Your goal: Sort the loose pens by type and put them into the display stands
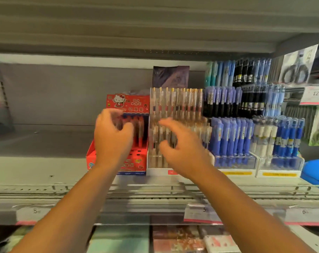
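Shelf (45, 161): grey metal store shelf, runs under and behind both hands. Bare stretch out past the left hand.

Display stands, all beyond the hands:
- Two clear stands of blue pens (235, 162), right of the right hand, tiers packed tight.
- Clear acrylic stand (156, 164), directly behind the right hand. It holds gold-tipped clear pens (180, 101) upright in stepped rows.
- Red cartoon-cat cardboard stand (138, 157), behind the left hand. A few red pens (139, 132) stand in it just right of that hand, with open holes in the base below them.

Left hand (112, 137): raised in front of the red stand, fingers curled inward. A dark blurred shape (119, 125) sits inside the curl, possibly loose pens. Too smeared to tell whether anything is held.

Right hand (184, 152): in front of the acrylic stand's lower row, thumb and fingers curved and partly apart. Grip or no grip, cannot tell.

Loose pens: none plainly seen lying on the shelf, so any would be in the hands.

Handling, my judgement: the pens look light, stiff and smooth-barrelled, so they are likely to roll or slip in a bundle. Best pinched mid-barrel or just under the clip, one type at a time, and fed tip-down into a hole. The cardboard stand looks light enough to shift if pushed.
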